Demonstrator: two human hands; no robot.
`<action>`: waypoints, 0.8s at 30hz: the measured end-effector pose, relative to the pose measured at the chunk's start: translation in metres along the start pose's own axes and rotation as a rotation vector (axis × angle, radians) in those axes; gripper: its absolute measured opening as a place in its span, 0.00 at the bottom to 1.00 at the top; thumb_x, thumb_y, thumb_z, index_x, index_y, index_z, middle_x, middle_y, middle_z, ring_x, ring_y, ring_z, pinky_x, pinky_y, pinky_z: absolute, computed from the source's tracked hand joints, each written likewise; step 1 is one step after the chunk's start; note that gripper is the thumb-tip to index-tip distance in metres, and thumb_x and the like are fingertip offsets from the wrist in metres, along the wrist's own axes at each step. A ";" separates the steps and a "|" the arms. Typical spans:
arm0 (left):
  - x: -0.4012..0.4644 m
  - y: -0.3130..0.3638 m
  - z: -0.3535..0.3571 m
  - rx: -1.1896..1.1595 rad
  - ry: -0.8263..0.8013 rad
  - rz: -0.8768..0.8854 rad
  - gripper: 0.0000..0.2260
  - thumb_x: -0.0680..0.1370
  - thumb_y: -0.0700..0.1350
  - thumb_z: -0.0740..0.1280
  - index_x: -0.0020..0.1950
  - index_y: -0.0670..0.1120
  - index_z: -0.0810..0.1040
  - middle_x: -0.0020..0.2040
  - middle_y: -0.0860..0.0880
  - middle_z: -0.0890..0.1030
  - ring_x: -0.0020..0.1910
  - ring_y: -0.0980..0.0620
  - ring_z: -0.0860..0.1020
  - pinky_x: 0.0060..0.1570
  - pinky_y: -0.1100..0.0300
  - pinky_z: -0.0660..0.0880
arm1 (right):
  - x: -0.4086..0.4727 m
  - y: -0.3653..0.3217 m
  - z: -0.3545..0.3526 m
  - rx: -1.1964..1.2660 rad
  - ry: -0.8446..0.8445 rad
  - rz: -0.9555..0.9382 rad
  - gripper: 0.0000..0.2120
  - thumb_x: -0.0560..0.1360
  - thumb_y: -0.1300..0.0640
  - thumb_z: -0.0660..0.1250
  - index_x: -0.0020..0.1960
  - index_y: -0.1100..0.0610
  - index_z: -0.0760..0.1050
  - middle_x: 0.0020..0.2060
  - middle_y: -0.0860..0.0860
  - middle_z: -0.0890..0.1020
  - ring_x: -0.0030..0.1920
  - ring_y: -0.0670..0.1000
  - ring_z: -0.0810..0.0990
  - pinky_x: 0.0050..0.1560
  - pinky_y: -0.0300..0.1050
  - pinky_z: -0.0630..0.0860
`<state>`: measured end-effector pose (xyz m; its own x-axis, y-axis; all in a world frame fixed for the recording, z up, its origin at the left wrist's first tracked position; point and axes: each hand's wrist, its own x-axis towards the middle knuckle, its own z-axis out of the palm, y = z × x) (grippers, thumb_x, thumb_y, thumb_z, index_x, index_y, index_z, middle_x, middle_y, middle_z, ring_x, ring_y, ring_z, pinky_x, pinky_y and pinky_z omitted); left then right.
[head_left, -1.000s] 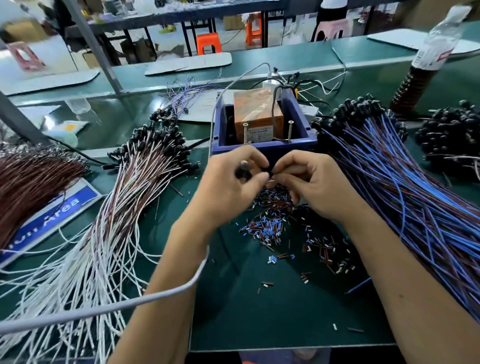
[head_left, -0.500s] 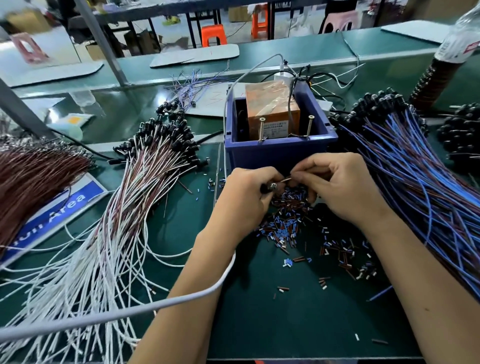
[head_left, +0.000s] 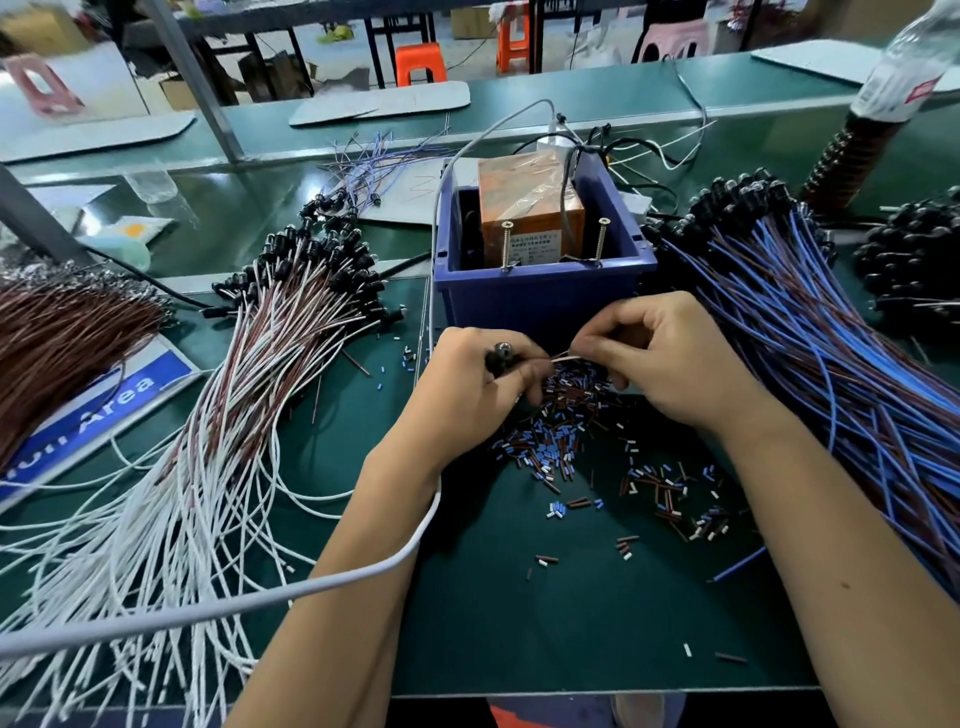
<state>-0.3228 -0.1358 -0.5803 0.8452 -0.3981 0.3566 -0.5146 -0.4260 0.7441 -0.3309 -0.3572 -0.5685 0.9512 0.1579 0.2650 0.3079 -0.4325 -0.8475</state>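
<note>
My left hand (head_left: 467, 384) grips a small black LED holder (head_left: 500, 356) by its body, just in front of the blue bin (head_left: 540, 296). Thin bare leads (head_left: 563, 357) run from the holder to my right hand (head_left: 670, 358), which pinches them between thumb and fingertips. Both hands hover over a heap of short cut insulation bits (head_left: 556, 447) in blue, brown and white on the green mat. Inside the bin stands an orange transformer block (head_left: 527, 208) with two upright screws (head_left: 505, 244).
A fan of white-and-brown wired holders (head_left: 249, 374) lies at the left, a blue-and-brown bundle (head_left: 831, 374) at the right. A brown wire bundle (head_left: 67, 332) covers a blue sign. A white cable (head_left: 311, 592) crosses my left forearm. A bottle (head_left: 893, 93) stands far right.
The view has shifted so the bin sits higher. My hands have drawn slightly apart, and the bare leads now show stretched between them.
</note>
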 end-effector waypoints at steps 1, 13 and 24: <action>-0.001 -0.001 -0.001 0.000 -0.004 -0.013 0.05 0.79 0.37 0.72 0.44 0.44 0.86 0.31 0.54 0.83 0.30 0.61 0.77 0.37 0.66 0.72 | 0.000 0.001 -0.002 0.006 0.006 0.011 0.04 0.76 0.59 0.76 0.43 0.56 0.85 0.25 0.48 0.80 0.26 0.46 0.76 0.31 0.35 0.73; -0.004 -0.006 -0.007 -0.290 0.085 -0.183 0.06 0.81 0.39 0.69 0.49 0.43 0.86 0.39 0.48 0.87 0.30 0.61 0.78 0.37 0.69 0.72 | -0.013 0.002 -0.039 0.509 -0.407 0.155 0.07 0.76 0.57 0.75 0.53 0.53 0.80 0.45 0.62 0.86 0.30 0.49 0.77 0.30 0.37 0.74; -0.004 0.006 -0.004 -0.657 0.090 -0.140 0.08 0.78 0.49 0.71 0.49 0.48 0.88 0.57 0.38 0.84 0.25 0.58 0.61 0.26 0.66 0.59 | -0.016 -0.006 -0.025 0.904 -0.346 -0.108 0.13 0.72 0.51 0.79 0.56 0.52 0.86 0.49 0.54 0.88 0.47 0.54 0.86 0.49 0.44 0.81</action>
<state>-0.3288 -0.1341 -0.5750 0.9210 -0.2934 0.2564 -0.2288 0.1253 0.9654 -0.3474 -0.3798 -0.5562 0.8162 0.4710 0.3347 0.1247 0.4219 -0.8980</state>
